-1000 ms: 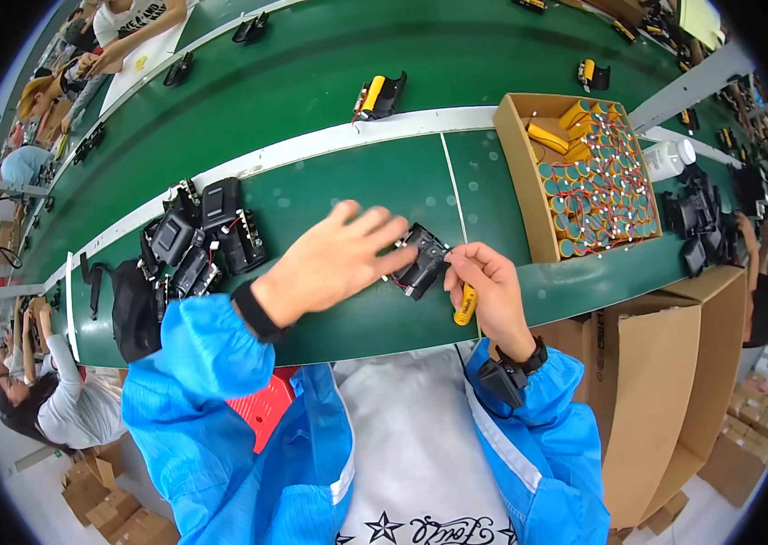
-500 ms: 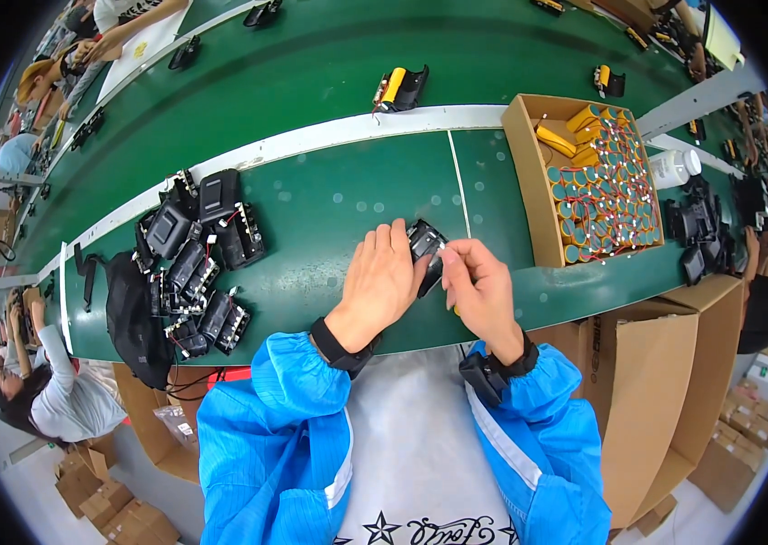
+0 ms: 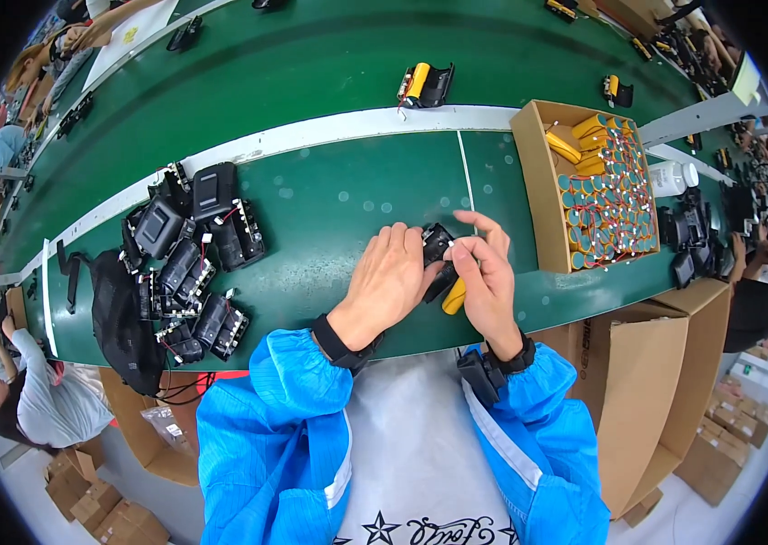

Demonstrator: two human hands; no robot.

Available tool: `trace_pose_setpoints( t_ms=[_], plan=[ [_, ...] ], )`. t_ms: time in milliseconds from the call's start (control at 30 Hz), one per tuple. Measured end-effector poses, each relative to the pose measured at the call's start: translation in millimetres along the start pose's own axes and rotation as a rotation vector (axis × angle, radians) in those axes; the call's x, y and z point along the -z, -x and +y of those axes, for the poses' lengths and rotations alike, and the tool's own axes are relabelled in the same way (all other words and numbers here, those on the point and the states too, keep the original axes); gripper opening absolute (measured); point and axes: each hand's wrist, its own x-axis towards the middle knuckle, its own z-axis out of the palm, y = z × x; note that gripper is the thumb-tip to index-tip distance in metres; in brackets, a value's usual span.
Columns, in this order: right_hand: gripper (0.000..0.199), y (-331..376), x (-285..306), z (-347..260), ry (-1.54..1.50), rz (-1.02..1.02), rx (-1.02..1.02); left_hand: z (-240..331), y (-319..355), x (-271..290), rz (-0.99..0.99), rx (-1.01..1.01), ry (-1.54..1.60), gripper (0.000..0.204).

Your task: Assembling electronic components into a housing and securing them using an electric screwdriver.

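My left hand (image 3: 382, 277) lies over a small black plastic housing (image 3: 437, 242), its thumb pressed against the near side and its fingers along the left. From the right, my right hand (image 3: 490, 292) pinches with thumb and a finger at a small white plug (image 3: 451, 245) by the housing's edge; one finger is lifted away. A yellow battery cell (image 3: 455, 298) shows partly below the housing, beside my right thumb. The rest of the cell is hidden by the hand, and the leads cannot be made out.
A heap of black housings (image 3: 186, 263) lies left, beside a black cloth bag (image 3: 125, 322). At right stand a carton (image 3: 543, 195) of yellow cells and a white bottle (image 3: 670, 178). Beyond the white rail (image 3: 311, 134), a housing with a cell (image 3: 425, 85) sits on the green belt.
My right index finger has lifted, and more of the yellow cell shows beneath that hand. The housing in my hands has turned somewhat. On the belt, the housing with a cell has shifted right.
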Motion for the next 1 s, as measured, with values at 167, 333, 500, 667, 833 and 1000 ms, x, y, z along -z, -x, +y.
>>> trace_pose_setpoints(
  t_ms=[167, 333, 500, 667, 833, 1000],
  plan=[
    [0.013, 1.8, -16.4, 0.3, 0.207, -0.064, -0.085, -2.8, 0.1, -3.8, 0.010, -0.006, 0.024, 0.040],
    [0.014, 0.5, -18.4, 1.1, 0.248, -0.044, -0.105, -2.0, -0.4, -2.8, -0.029, 0.026, 0.056, 0.050],
    [0.011, -6.3, -16.2, -2.6, 0.288, -0.100, -0.206, -4.5, -0.5, -4.9, -0.022, -0.005, 0.014, 0.049],
    [0.010, -19.0, -17.4, -8.1, 0.252, -0.120, -0.407, 0.5, -1.5, -10.7, 0.061, -0.025, -0.062, 0.029],
    [0.008, -23.1, -21.9, -14.9, 0.312, -0.137, -0.509, 4.7, -0.8, -11.8, 0.051, 0.015, -0.132, 0.027],
    [0.006, -27.1, -21.2, -10.8, 0.372, -0.123, -0.490, 4.0, -3.1, -11.2, 0.056, 0.052, -0.059, 0.039]
  ],
)
